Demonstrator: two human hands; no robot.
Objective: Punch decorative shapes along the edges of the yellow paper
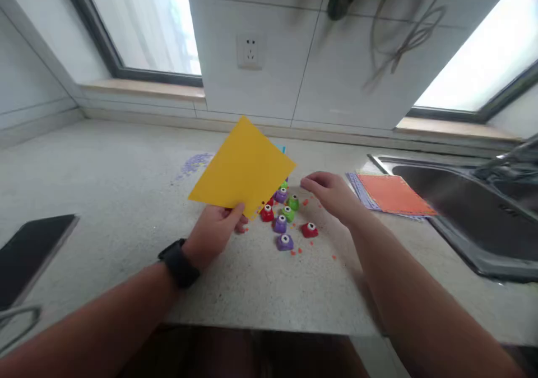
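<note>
A yellow paper square point(244, 168) is pinched at its lower corner by my left hand point(216, 229), thumb on top, and is tilted above the counter. My right hand point(328, 193) hovers to the right of the sheet, its fingers curled together; whether anything small is between them is hidden. Between my hands lie several small one-eyed figures: purple point(284, 242), green point(293, 202) and red point(310, 230). Small orange paper bits point(293, 252) are scattered around them. The sheet hides part of what lies behind it.
A stack of orange and purple paper point(395, 194) lies right of my right hand, beside a metal sink point(466, 210). Purple bits point(195, 164) are heaped at the back left. A dark flat device point(31, 255) lies at the far left. Behind stands a tiled wall point(252, 92).
</note>
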